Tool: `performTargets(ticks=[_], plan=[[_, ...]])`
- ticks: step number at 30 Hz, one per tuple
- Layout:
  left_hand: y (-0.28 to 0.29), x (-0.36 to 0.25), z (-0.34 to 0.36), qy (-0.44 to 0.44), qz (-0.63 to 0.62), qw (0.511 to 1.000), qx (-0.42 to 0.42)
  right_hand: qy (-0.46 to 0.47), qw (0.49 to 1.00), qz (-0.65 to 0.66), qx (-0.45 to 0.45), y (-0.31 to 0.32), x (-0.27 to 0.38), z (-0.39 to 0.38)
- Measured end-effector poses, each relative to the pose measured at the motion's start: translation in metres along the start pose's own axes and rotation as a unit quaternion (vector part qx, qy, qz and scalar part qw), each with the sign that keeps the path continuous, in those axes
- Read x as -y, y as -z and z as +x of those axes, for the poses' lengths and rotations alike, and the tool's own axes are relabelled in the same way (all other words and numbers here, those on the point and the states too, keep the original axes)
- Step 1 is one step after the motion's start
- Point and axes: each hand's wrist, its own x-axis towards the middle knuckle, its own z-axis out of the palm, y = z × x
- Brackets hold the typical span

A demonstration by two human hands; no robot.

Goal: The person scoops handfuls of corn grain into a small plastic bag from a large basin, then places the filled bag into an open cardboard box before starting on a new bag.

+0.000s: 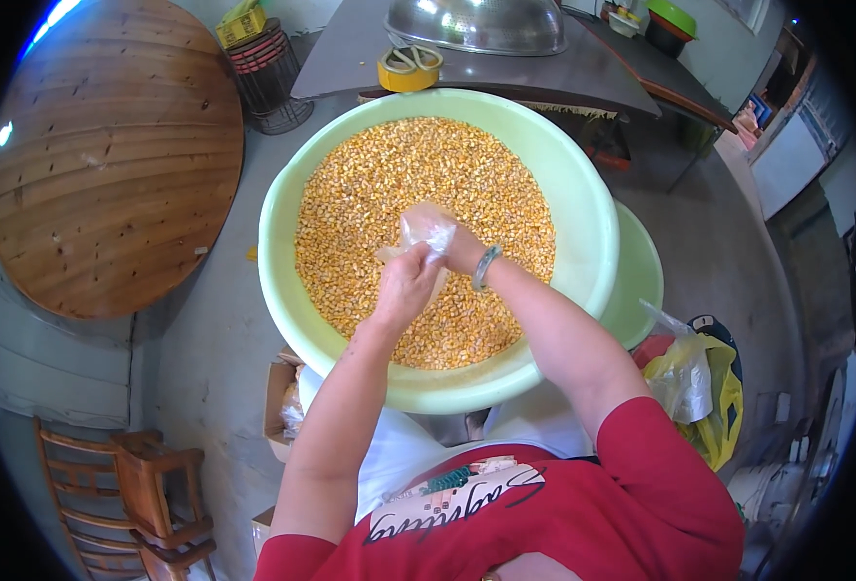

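A large pale green basin (583, 252) holds a broad layer of yellow corn kernels (370, 194). Over its middle my two hands meet around some thin clear plastic film (435, 238); whether this is a bag or a glove I cannot tell. My left hand (408, 283) is closed, pinching the plastic with the thumb on top. My right hand (447, 232) lies just beyond it, partly wrapped by the plastic, and its fingers are hard to make out. A greenish bangle (485, 267) circles my right wrist.
A grey table (583, 82) beyond the basin carries a metal bowl (476, 24) and a yellow tape roll (409, 70). To the left lean a round wooden tabletop (113, 155) and wooden chairs (156, 484). Plastic bags (694, 387) and another green basin (636, 276) sit right.
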Motion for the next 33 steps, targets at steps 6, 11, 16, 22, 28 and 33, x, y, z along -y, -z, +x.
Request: performTargets(ticks=[6,11,16,22,28,33], plan=[[-0.004,-0.013,-0.003,0.002,-0.02,0.99,0.142,-0.154,0.957,0.193,-0.152,-0.015,-0.06,0.005],[0.001,-0.013,-0.003,0.044,-0.1,0.976,0.19,-0.272,0.851,0.414,-0.174,-0.009,-0.052,0.004],[-0.002,-0.019,-0.002,0.062,-0.175,0.951,0.247,-0.339,0.9,0.117,-0.248,-0.013,-0.097,0.005],[0.021,0.018,0.012,0.209,-0.212,0.945,-0.131,-0.241,0.922,-0.254,-0.166,0.006,-0.054,-0.011],[0.017,0.006,0.009,0.005,0.055,0.979,-0.197,-0.249,0.951,-0.178,-0.044,0.018,-0.007,-0.011],[0.002,0.007,0.006,0.059,0.205,0.972,-0.094,-0.205,0.962,-0.182,-0.008,0.011,0.006,-0.006]])
